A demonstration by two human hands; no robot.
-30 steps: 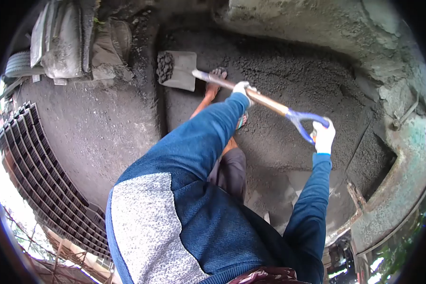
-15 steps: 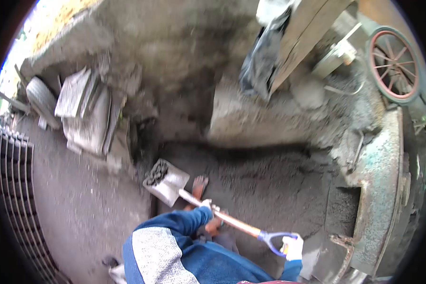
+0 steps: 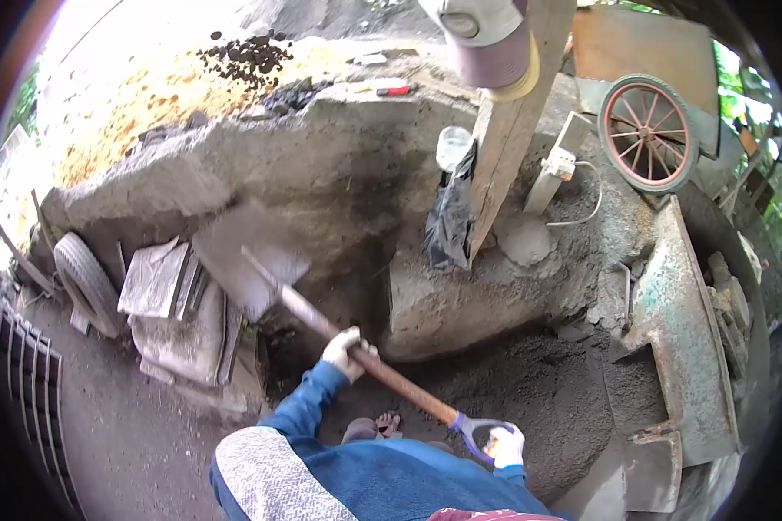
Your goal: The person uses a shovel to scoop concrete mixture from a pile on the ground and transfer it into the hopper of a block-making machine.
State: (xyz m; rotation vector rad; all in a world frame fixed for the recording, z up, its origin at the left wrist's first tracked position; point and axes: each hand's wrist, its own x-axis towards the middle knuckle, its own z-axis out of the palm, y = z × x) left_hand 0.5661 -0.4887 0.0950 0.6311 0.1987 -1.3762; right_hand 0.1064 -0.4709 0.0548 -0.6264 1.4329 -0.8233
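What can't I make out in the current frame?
- Shovel blade: head view, motion blur smears its surface.
- Second foot: head view, hidden by the body; one foot shows.
- Purple object: head view, cut off by top edge.
- Dark clumps: head view, too small to identify.

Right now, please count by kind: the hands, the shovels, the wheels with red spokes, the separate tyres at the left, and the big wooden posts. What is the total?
Hands (left hand, right hand): 2
Shovel: 1
Red-spoked wheel: 1
Tyre: 1
Wooden post: 1
Total: 6
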